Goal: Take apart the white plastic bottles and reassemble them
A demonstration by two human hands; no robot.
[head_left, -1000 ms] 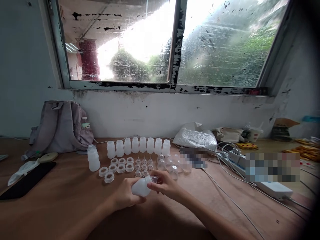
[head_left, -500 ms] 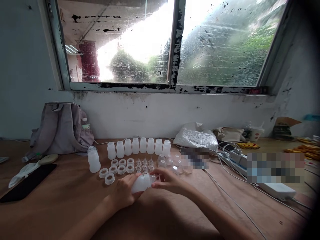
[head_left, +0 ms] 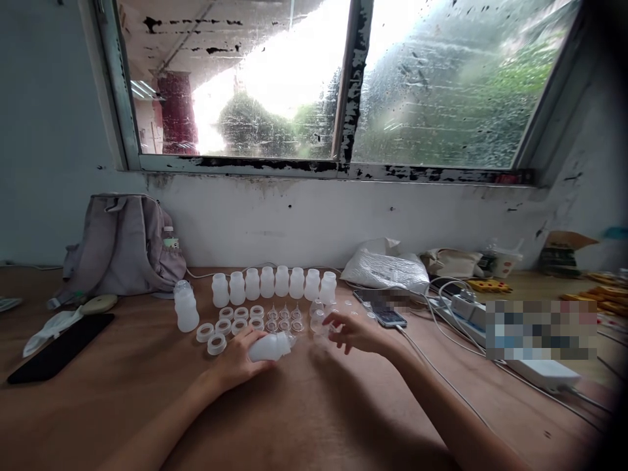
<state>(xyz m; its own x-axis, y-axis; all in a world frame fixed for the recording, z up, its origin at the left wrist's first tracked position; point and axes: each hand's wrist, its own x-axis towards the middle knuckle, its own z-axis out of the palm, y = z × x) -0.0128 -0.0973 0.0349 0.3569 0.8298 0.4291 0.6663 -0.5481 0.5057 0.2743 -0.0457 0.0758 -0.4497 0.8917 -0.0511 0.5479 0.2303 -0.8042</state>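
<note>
Left hand (head_left: 238, 356): one, wrapped around the body of one white bottle (head_left: 265, 348), gripping it. This held bottle is tilted over, neck to the right, above the table (head_left: 304, 432); its neck carries a ring and a clear teat, details small.

Right hand (head_left: 350, 332): one, to the right of the held bottle, fingers parted and bent, at the clear caps (head_left: 317, 320). I cannot tell whether they have hold of one. Caps: at least three seen, others covered by my hand; a blurred clear shape lies by my fingertips.

Left of the held bottle, running outward: one black slab (head_left: 61, 350). Well to its right: one white power strip (head_left: 542, 371).

Just beyond the held bottle and leftward: white rings (head_left: 216, 344), eight counted, one partly behind my left hand. Directly beyond it: clear teats (head_left: 284, 316), at least six, in three columns, tips up.

Beyond and left: one capped bottle (head_left: 186, 309), upright. Beyond and right: one phone (head_left: 387, 316), cable attached.

Farther beyond: open bottles (head_left: 267, 282), eight, upright in one row. Right of that, one silver bag (head_left: 387, 268); far left, one backpack (head_left: 120, 245).
</note>
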